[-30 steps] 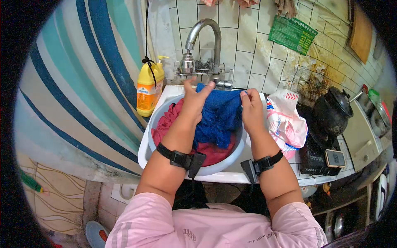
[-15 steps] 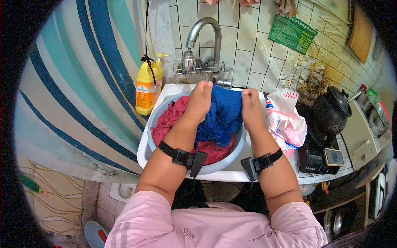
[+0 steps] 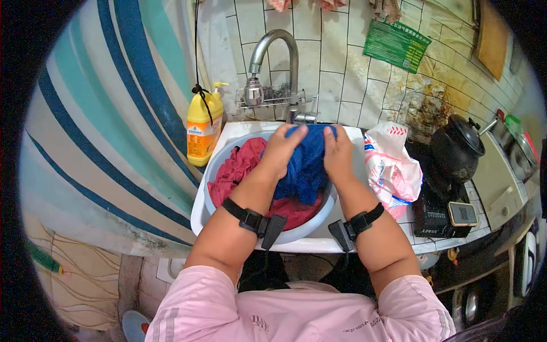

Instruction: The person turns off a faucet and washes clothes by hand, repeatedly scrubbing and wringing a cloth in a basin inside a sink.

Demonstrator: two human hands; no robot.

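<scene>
A blue cloth [image 3: 306, 165] hangs between my hands, bunched at its top, its lower part over the basin. My left hand [image 3: 283, 150] grips its left side, thumb toward the middle. On its right side my right hand [image 3: 339, 153] is closed round the edge, thumb facing the other hand. Dark red wrinkled fabric [image 3: 236, 169] lies in the light blue basin [image 3: 213, 161], partly under the blue cloth and my left forearm. The basin stands in a white sink [image 3: 354, 223]. Fingers behind the cloth are hidden.
A chrome faucet [image 3: 294, 68] rises behind the basin. A yellow pump bottle [image 3: 203, 128] stands at the left. To the right are a crumpled plastic bag [image 3: 393, 168], a black pot [image 3: 456, 149] on a stove, and a phone [image 3: 463, 214].
My hands have come closer together. The blue cloth, stretched between them before, is now slack and gathered at the top. The view has shifted slightly.
</scene>
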